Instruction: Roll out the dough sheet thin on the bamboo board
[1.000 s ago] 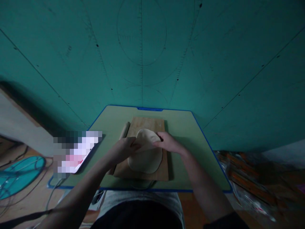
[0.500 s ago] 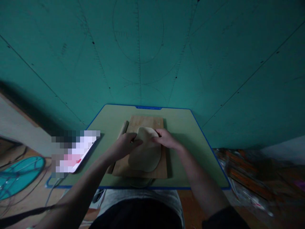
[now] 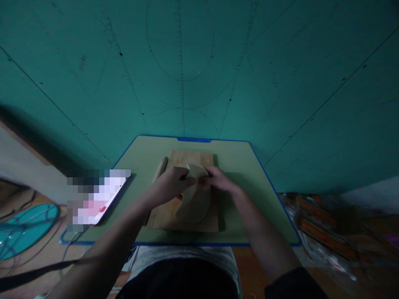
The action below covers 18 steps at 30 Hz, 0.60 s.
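A flat sheet of pale dough [image 3: 195,199] hangs over a wooden board [image 3: 162,218] on a green mat with a blue rim [image 3: 249,199]. My left hand [image 3: 171,185] and my right hand [image 3: 218,178] both pinch the dough's far edge, close together, and hold it raised. The lower part of the dough still touches the board. A wooden rolling pin [image 3: 160,168] lies along the board's left side, partly hidden by my left hand.
A phone with a blurred screen [image 3: 98,197] lies at the mat's left edge. A teal wall with drawn lines stands right behind the mat. A fan guard [image 3: 21,228] and cables lie on the floor at left, clutter at right.
My hands have come closer together at the dough's far edge and lifted it, so the sheet now looks narrower and hangs off the board instead of lying flat.
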### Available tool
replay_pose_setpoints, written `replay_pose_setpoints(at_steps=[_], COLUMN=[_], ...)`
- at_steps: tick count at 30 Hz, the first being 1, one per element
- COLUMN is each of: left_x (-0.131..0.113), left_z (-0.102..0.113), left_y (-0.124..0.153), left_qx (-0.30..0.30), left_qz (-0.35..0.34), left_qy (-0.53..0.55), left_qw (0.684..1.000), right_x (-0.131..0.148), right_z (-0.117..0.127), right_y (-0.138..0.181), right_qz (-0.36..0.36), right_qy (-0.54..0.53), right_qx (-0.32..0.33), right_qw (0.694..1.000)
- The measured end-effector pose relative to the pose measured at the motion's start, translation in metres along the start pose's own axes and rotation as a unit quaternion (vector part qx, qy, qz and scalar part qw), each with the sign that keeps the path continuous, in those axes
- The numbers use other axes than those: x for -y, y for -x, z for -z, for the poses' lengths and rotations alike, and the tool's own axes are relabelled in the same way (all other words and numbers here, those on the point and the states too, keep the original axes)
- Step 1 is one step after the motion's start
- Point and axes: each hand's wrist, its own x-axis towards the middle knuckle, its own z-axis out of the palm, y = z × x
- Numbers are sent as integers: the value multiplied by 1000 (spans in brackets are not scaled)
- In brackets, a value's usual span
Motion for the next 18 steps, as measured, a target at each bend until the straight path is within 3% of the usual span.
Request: replay_pose_setpoints(at_steps=[18], left_x=[-71], left_z=[-12], left_y=[-12], left_qx=[6], left_qz=[-73], left_qy=[-79], left_qw=[994], right_x=[13], right_z=[14], right_y=[15], right_qz=[-25], right_qy=[29], right_qx=[-8], right_qw=[999])
